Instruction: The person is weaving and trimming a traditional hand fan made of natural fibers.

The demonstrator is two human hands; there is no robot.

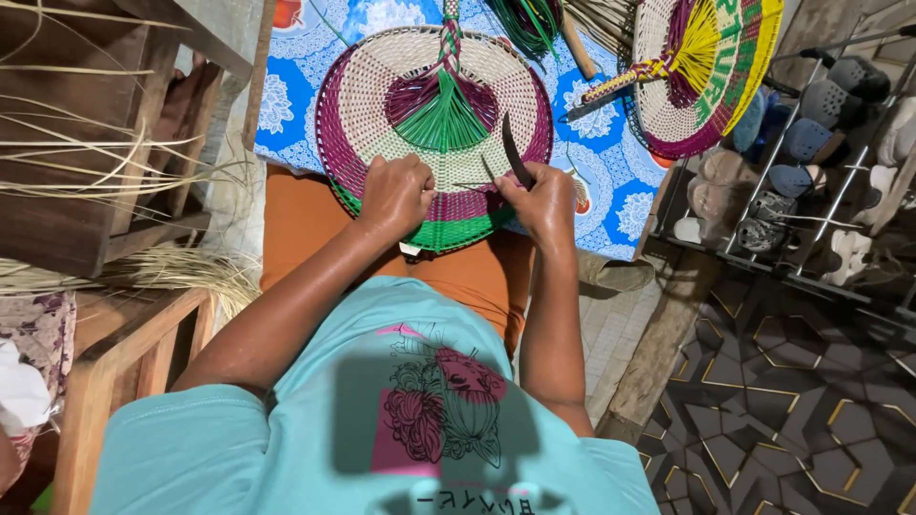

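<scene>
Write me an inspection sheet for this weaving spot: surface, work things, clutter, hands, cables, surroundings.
Surface: blue floral cloth spread out past the person's lap.
Work things: round woven fan in cream, purple and green, its near edge at the lap; dark knife blade pointing up over it.
Clutter: second woven fan with yellow and green lying to the right; loose dry straw strips on the left.
Hands: left hand grips the fan's near rim; right hand holds the knife beside a thin strip.
Cables: nothing seen.
Surroundings: wooden furniture on the left, shoe rack with footwear on the right, patterned floor.
</scene>
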